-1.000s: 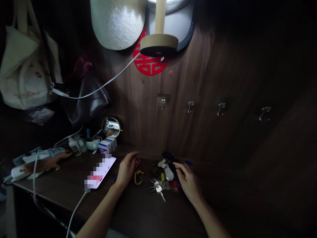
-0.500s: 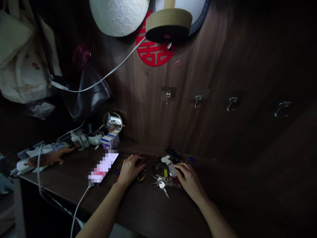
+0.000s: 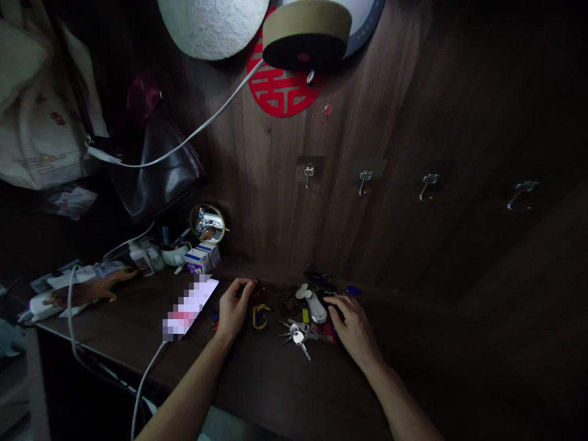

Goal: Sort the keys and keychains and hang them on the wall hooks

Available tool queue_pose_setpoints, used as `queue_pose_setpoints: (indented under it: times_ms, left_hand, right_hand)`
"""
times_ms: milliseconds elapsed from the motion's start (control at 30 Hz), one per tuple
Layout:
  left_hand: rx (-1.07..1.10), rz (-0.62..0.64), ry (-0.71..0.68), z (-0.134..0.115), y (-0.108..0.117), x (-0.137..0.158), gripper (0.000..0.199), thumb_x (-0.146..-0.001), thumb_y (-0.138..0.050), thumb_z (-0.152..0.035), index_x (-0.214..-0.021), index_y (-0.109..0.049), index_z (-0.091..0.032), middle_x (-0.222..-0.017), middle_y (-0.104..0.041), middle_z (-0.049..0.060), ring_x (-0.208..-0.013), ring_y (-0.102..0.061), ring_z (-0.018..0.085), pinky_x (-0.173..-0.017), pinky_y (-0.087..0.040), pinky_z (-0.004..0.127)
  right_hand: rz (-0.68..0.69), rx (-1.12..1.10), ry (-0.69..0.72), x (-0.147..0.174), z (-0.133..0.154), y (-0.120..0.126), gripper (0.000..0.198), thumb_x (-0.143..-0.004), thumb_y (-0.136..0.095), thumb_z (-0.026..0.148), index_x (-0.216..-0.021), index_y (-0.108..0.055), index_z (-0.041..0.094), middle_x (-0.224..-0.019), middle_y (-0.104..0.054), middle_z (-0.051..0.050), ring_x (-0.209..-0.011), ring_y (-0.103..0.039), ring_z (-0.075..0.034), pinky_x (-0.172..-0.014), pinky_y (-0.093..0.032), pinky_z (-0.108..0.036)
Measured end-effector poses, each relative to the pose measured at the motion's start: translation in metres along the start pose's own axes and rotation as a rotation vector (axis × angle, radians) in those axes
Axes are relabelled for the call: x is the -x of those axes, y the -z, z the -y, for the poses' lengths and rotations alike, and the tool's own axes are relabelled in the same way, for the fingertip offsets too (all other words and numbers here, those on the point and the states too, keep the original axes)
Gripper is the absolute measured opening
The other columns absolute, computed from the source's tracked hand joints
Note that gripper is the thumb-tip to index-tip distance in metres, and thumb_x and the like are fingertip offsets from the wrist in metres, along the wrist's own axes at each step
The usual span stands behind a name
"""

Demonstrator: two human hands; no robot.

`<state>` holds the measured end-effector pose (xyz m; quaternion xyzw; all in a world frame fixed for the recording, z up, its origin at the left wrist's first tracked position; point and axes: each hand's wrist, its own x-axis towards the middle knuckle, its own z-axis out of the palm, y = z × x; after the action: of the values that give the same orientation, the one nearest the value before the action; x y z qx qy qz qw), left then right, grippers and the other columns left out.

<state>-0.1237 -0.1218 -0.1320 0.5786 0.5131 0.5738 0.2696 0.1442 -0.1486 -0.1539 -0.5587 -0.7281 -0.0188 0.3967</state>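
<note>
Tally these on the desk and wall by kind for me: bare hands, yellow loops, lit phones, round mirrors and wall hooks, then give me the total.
Left hand and right hand: 2
Yellow loop: 1
Lit phone: 1
Round mirror: 1
Wall hooks: 4
Total: 9
Keys left out: they overlap too much to count.

Silver keys (image 3: 298, 338) between left grip (image 3: 234, 308) and right grip (image 3: 353, 321), on dark desk (image 3: 275, 392)
</note>
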Motion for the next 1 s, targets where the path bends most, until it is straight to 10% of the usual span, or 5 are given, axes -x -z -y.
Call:
queue_pose_setpoints:
  times_ms: [367, 567, 1000]
  left_hand:
    - [0.656, 0.127, 0.304, -0.021, -0.011, -0.006, 0.035, -0.068, -0.067, -0.044, -0.09, -0.058, -0.017, -0.083, -0.065, 0.002, -0.068, -0.061, 0.014, -0.06, -0.05, 0.025]
    - [0.802, 0.092, 0.256, -0.015, -0.011, -0.015, 0.029, -0.068, -0.069, -0.035, -0.089, -0.059, -0.018, -0.075, -0.06, -0.003, -0.065, -0.056, 0.008, -0.062, -0.047, 0.021]
    - [0.824, 0.462, 0.354, -0.051, -0.05, -0.009, 0.026, -0.07, -0.07, -0.031, -0.088, -0.064, -0.013, -0.076, -0.062, 0.001, -0.061, -0.054, 0.007, -0.06, -0.043, 0.019]
  right_hand:
    - [-0.055, -0.034, 0.127, 0.001, 0.02, 0.0, 0.021, -0.087, -0.041, 0.017, -0.095, -0.06, 0.024, -0.091, -0.066, -0.004, -0.088, -0.057, -0.02, -0.082, -0.04, -0.036]
    - [0.024, -0.08, 0.209, 0.003, 0.033, -0.001, 0.026, -0.086, -0.04, 0.011, -0.097, -0.06, 0.024, -0.089, -0.065, -0.003, -0.087, -0.057, -0.02, -0.078, -0.041, -0.034]
    - [-0.004, -0.359, 0.05, -0.002, 0.04, 0.0, 0.022, -0.088, -0.046, 0.029, -0.105, -0.057, 0.023, -0.092, -0.064, -0.005, -0.087, -0.059, -0.019, -0.079, -0.045, -0.03]
